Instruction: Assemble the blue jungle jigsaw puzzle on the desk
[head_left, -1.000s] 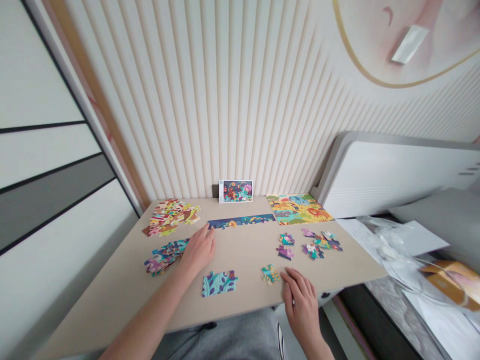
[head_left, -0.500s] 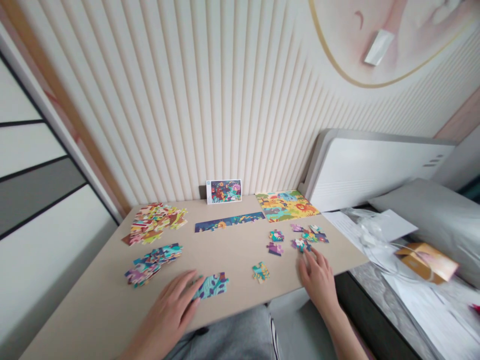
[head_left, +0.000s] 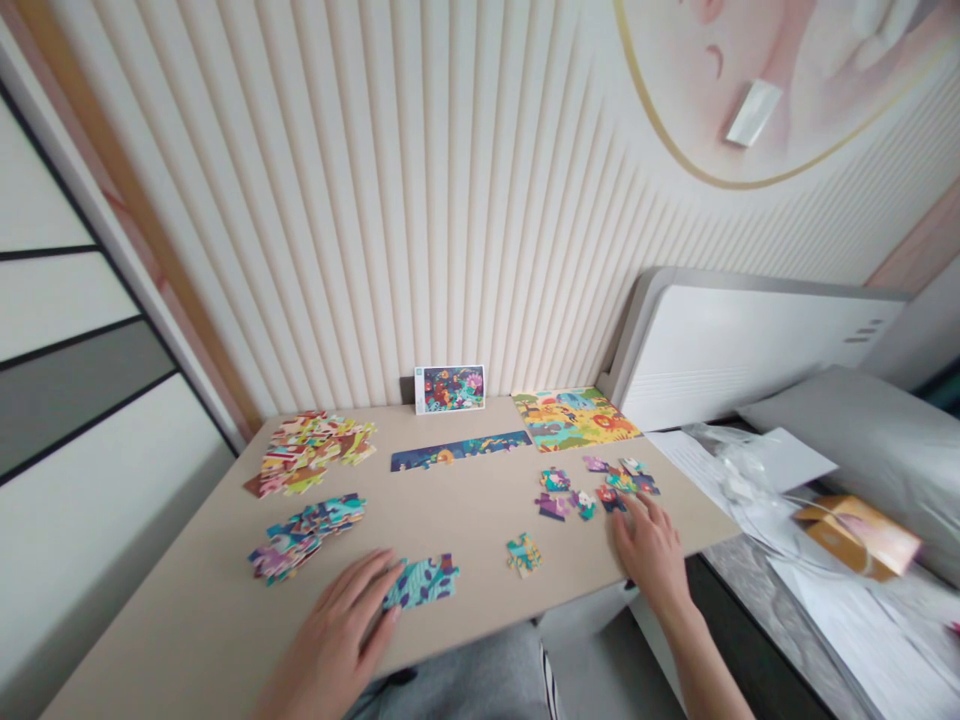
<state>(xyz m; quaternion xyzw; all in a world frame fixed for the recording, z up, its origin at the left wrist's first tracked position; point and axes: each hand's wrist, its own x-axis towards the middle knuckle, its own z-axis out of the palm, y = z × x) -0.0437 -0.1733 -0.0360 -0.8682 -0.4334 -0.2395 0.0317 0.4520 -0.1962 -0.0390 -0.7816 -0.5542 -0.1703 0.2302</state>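
On the desk (head_left: 165,630), left hand (head_left: 330,625) and right hand (head_left: 651,550) lie open by jigsaw pieces (head_left: 421,583).

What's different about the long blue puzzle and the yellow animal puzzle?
The long blue puzzle is a thin strip, but the yellow animal puzzle is a wide rectangle. The long blue puzzle is mostly dark blue; the yellow animal puzzle is yellow and green. Both lie flat on the table, put together.

tabletop (head_left: 187,610): matt laminate | puzzle pieces (head_left: 421,583): matt card | pillow (head_left: 847,440): cloth
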